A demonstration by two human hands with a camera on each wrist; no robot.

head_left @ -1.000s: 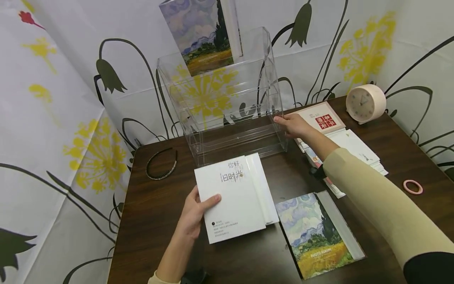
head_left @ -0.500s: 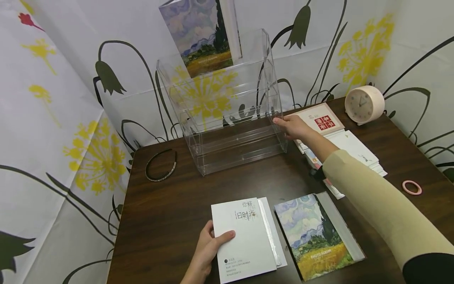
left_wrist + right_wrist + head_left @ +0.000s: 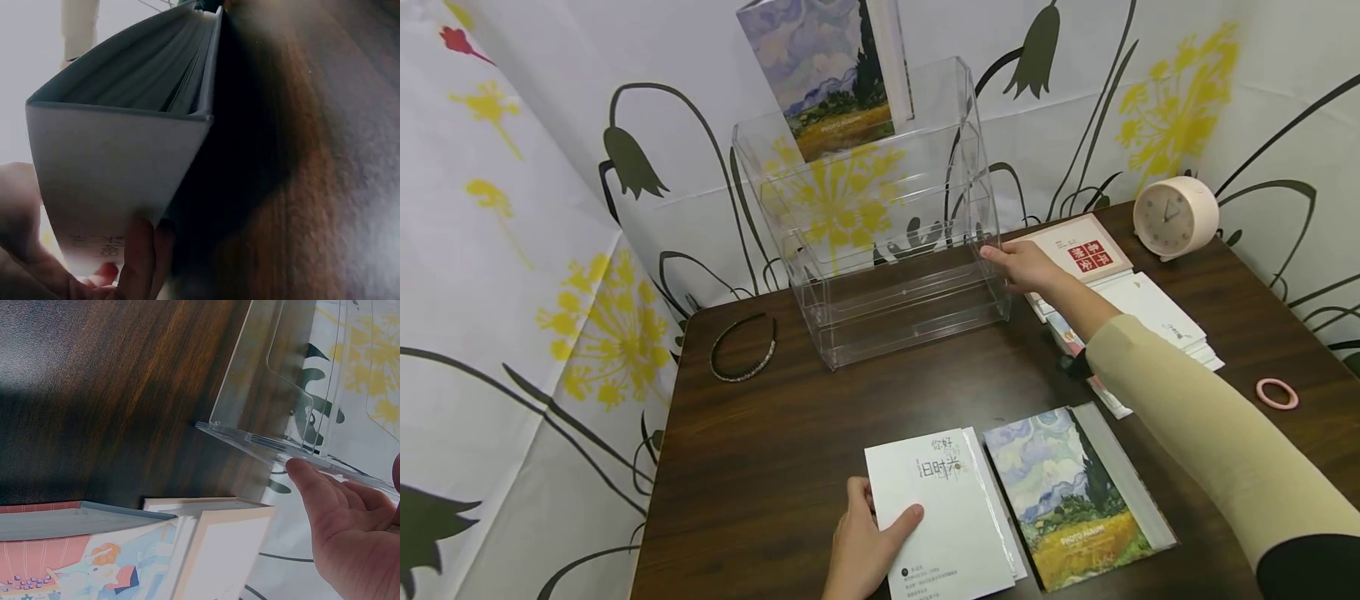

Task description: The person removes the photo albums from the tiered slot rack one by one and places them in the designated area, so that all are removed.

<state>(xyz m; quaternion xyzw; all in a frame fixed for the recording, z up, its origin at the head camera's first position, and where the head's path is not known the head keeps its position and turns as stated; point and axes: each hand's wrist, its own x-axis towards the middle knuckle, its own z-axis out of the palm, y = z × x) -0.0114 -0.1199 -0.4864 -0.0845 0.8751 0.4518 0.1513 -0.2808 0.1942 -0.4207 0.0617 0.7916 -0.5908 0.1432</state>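
My left hand [image 3: 872, 533] grips a white photo album [image 3: 936, 508] by its left edge, thumb on the cover. The left wrist view shows its spine [image 3: 112, 162] with fingers underneath; whether the album touches the table is unclear. Just to its right lies a painted-landscape photo album [image 3: 1071, 500]. Behind stands a clear acrylic tiered rack [image 3: 880, 292], with a matching landscape album [image 3: 835, 92] standing in its top tier. My right hand [image 3: 1022, 265] holds the rack's right side panel between thumb and fingers; the right wrist view shows fingers [image 3: 306, 481] against its outer face.
Right of the rack lie a red-stamped book [image 3: 1082, 250], white books [image 3: 1153, 312] and an illustrated book [image 3: 106, 569]. A pink clock [image 3: 1176, 217] and pink ring [image 3: 1276, 393] sit farther right. A headband [image 3: 742, 348] lies at left on the wooden table [image 3: 760, 450]. Patterned cloth hangs behind.
My left hand has brought the white album from in front of the rack toward me and rightward, beside the landscape album. My right hand has stayed on the rack.
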